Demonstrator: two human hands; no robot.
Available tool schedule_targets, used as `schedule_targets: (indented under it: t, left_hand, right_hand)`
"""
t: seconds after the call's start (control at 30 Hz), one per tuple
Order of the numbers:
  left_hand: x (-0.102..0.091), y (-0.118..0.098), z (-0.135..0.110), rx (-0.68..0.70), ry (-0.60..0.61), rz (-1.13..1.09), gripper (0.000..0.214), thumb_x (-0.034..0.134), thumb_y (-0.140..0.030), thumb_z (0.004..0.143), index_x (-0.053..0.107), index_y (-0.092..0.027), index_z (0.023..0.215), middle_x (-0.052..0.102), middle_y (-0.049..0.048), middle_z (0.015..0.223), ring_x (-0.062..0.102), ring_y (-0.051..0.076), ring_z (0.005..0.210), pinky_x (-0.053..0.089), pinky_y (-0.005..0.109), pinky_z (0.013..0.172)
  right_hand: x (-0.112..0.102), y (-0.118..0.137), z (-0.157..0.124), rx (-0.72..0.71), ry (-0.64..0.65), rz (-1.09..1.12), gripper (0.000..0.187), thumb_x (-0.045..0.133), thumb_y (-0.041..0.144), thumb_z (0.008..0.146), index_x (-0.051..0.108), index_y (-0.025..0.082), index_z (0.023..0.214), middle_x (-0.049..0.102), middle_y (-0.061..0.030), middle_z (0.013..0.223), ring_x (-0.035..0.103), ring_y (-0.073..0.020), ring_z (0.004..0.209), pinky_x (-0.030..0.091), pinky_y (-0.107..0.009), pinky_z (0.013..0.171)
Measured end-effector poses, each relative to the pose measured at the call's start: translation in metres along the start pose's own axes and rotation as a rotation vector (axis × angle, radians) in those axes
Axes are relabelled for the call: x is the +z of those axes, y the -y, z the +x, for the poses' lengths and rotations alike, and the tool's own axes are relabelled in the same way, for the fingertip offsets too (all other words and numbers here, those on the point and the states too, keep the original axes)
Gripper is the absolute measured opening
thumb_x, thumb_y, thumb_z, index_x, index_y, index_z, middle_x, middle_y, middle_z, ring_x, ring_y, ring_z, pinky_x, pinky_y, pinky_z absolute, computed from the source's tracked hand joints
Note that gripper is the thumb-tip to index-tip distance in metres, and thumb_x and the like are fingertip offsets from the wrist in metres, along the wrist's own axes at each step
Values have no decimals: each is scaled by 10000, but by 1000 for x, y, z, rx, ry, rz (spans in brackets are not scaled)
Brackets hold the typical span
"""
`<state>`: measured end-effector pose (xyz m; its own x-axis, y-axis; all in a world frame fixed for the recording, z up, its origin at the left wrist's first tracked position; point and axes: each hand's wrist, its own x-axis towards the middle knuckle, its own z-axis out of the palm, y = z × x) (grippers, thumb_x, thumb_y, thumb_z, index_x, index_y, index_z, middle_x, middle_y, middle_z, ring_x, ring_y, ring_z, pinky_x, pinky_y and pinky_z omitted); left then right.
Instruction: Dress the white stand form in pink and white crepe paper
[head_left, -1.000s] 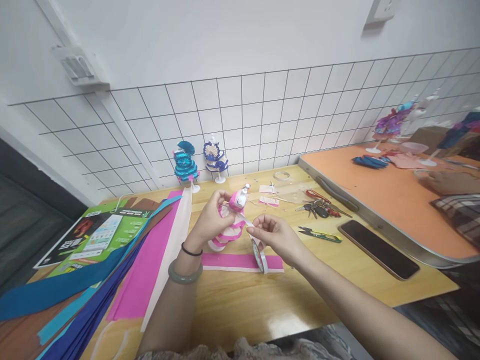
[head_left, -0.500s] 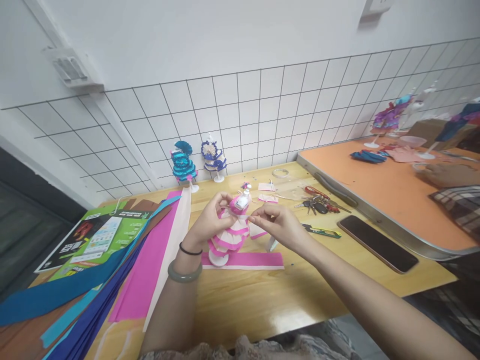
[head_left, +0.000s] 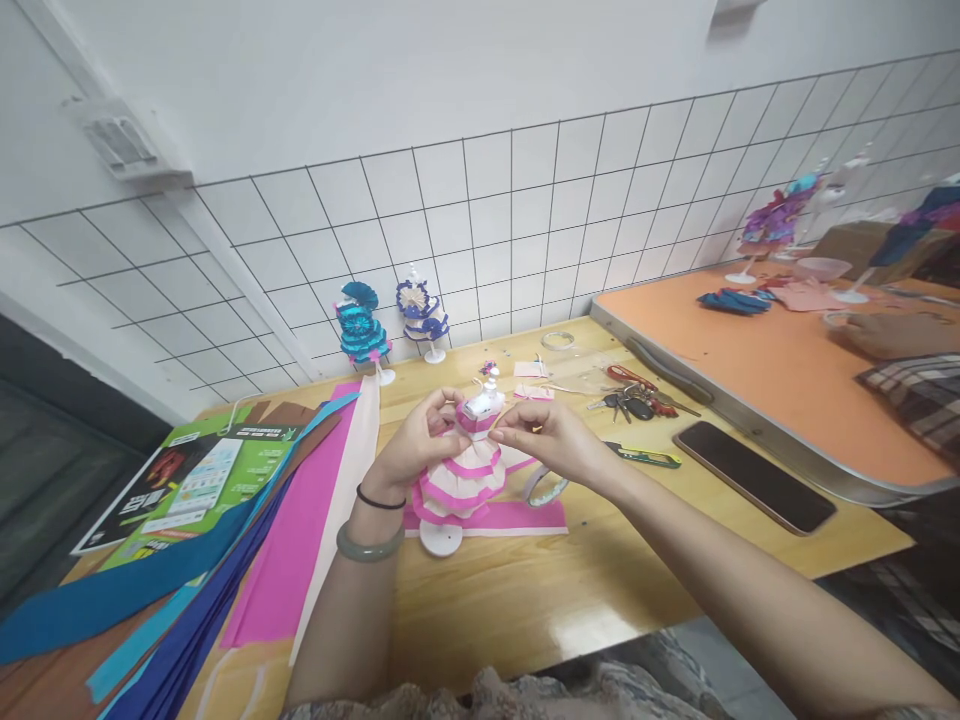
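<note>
A small doll form in a pink and white ruffled paper dress [head_left: 459, 478] stands on its round white base at the middle of the wooden table [head_left: 525, 600]. My left hand [head_left: 414, 444] is closed on the dress's upper left side. My right hand [head_left: 541, 436] pinches at the bodice from the right, fingers pressed together. A roll of clear tape [head_left: 546, 488] lies on the table just below my right hand, on a pink paper strip [head_left: 517, 518].
Sheets of pink, white and blue crepe paper [head_left: 225, 570] and a green booklet [head_left: 202, 470] fill the left. Two blue paper dolls [head_left: 390, 320] stand by the wire grid. Keys [head_left: 634, 405], a snipper [head_left: 649, 458] and a phone [head_left: 754, 476] lie right. Another person's hand [head_left: 885, 335] rests on the orange table [head_left: 750, 370].
The tape roll went from my right hand down onto the table. The doll was set upright on its base, and my right hand moved up to its bodice.
</note>
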<state>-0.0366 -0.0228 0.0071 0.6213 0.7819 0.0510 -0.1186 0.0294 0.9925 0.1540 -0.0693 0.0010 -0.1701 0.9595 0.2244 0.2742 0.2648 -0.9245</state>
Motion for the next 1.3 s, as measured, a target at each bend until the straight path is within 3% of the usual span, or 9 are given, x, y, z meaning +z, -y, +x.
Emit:
schedule_targets:
  t: [0.33,0.47,0.7,0.87,1.3]
  left_hand:
    - [0,4,1,-15,15,-50,499,738,-215,580,469,-195,999,609,47,945,604,174,843,457,290,733]
    - [0,3,1,-18,29,-25,550,755,-250,556,490,-187,1034,622,61,955,613,203,878,466,321,754]
    - [-3,10,3,-11,71,-88,580,732,-233,603,485,-191,1126,626,72,984,612,194,849,471,296,714]
    - [-8,16,6,-23,114,-174,727,732,-164,608,413,-214,1259,624,66,1007,610,170,820,461,272,713]
    - [-19,25,12,-156,159,-131,872,779,-196,593,359,-188,1358,624,42,804,601,160,760,442,273,710]
  right_hand:
    - [-4,-1,6,177,63,102,272,708,426,660,650,160,656,493,42,514,353,-54,433,250,-216,417]
    - [-7,-3,9,241,134,180,348,766,404,594,617,172,806,427,81,490,349,-53,406,271,-205,380]
    - [-11,-3,11,237,208,244,415,767,397,597,586,182,903,498,68,558,380,-54,442,294,-188,371]
    - [-14,-6,14,192,311,247,287,755,394,610,622,165,721,404,79,523,317,-39,439,266,-190,382]
    - [-5,-19,9,238,228,187,297,728,433,631,624,156,653,332,83,490,305,-41,433,242,-200,405]
